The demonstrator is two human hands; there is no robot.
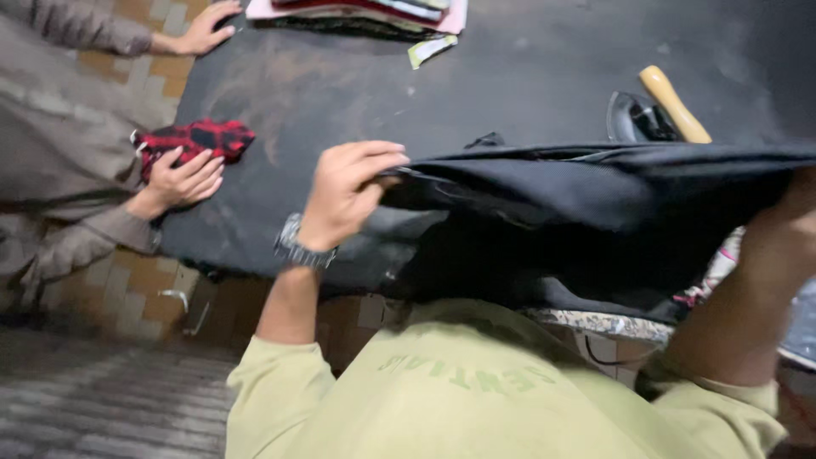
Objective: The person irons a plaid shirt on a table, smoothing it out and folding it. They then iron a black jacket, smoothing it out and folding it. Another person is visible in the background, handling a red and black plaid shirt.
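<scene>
- Black garment hangs stretched between the person's two hands above the near edge of the dark padded table; its cloth is plain, dark and folded over along the top, with loose folds sagging below towards the person's pale green sweatshirt
- left hand, a metal wristwatch on its wrist, is raised with the forearm upright and the fingers curled shut, pinching the garment's left end
- right hand is raised at the frame's right edge, mostly hidden behind the cloth; it bears the garment's right end, but how the fingers close cannot be told
- Off the table's left edge another person's hand rests on a red and black checked cloth, and a second hand lies at the far left corner
- At the far edge lies a stack of folded cloths
- Towards the right side an iron with a pale wooden handle stands just behind the garment
- Bare dark tabletop spreads wide across the middle, between the checked cloth and the iron
</scene>
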